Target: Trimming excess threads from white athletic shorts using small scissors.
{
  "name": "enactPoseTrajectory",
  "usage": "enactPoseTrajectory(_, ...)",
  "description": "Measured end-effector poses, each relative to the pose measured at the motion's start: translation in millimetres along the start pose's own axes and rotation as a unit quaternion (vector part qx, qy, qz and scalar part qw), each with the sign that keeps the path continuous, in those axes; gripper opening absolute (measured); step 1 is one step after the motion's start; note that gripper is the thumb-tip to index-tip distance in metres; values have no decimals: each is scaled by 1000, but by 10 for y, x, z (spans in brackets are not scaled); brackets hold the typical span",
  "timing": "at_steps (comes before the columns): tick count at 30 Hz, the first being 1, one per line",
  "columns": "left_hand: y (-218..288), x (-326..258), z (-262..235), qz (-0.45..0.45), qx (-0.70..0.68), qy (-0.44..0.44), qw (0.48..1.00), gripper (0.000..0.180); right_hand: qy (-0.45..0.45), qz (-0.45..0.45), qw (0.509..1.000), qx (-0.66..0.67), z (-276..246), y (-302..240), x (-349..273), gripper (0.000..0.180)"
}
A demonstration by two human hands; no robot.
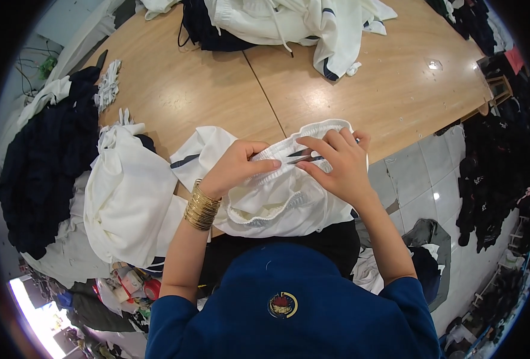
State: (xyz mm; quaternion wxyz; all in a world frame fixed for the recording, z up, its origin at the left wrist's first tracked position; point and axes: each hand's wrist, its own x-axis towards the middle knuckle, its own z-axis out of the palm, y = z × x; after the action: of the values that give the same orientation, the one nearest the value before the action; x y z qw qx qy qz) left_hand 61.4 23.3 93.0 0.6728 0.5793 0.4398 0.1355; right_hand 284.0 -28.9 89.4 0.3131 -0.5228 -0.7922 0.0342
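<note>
The person is working at the near edge of a round wooden tabletop (pixel 217 90), with a pair of white shorts (pixel 283 203) draped over that edge and down toward their lap. The shorts are sitting at about six o'clock on the tabletop, the elastic waistband (pixel 322 127) arching up at the top.

The left hand (pixel 238 164) is closing on the waistband fabric, thumb stretched toward three o'clock and fingers curled over the gathered edge, pinching it. A stack of gold bangles (pixel 202 206) is circling that wrist. The right hand (pixel 336 161) is lying just beside it at three o'clock, fingers bent down onto the same band and gripping a small pair of thread snips (pixel 304 157), whose dark blades are pointing toward nine o'clock, at the left thumb. The two hands are nearly touching over the fabric.

At nine o'clock from the hands a pile of white garments (pixel 127 197) is spilling off the tabletop, and beyond it, further toward nine o'clock, a heap of dark navy garments (pixel 49 161) is hanging. At twelve o'clock, on the far side of the tabletop, more white garments with dark trim (pixel 301 24) are lying bunched with a dark piece (pixel 202 24). Toward three o'clock, past a tiled floor (pixel 420 179), black clothing (pixel 492 179) is piling up. The person is wearing a blue top (pixel 289 305).
</note>
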Motion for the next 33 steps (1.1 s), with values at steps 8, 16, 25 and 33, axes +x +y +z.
enactPoseTrajectory(8,157,-50,64,-16,-2,-11,1000,24,17,-32,998,-46,-167,-50,18,37)
enactPoseTrajectory(16,220,-110,154,20,-20,-4,1000,26,22,79,981,173,-250,-86,11,38)
enactPoseTrajectory(25,320,-253,420,26,-79,27,996,19,83,69,973,206,-109,-281,-216,23)
enactPoseTrajectory(33,195,-295,650,54,-144,96,983,23,113,55,986,109,-128,-362,-297,14)
